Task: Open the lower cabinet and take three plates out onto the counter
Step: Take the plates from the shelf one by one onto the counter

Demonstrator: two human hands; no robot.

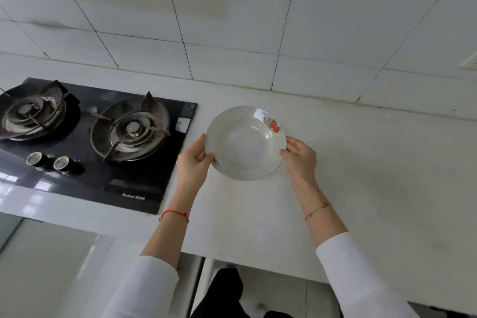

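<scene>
Plate point(245, 142), white with a red fruit print on its rim, sits between both hands over the pale counter point(361, 175), just right of the black hob point(90, 147); whether it touches the counter cannot be told. Left hand point(192, 162) pinches the left rim, thumb on top and fingers curled beneath; right hand point(300, 159) pinches the right rim likewise.
</scene>
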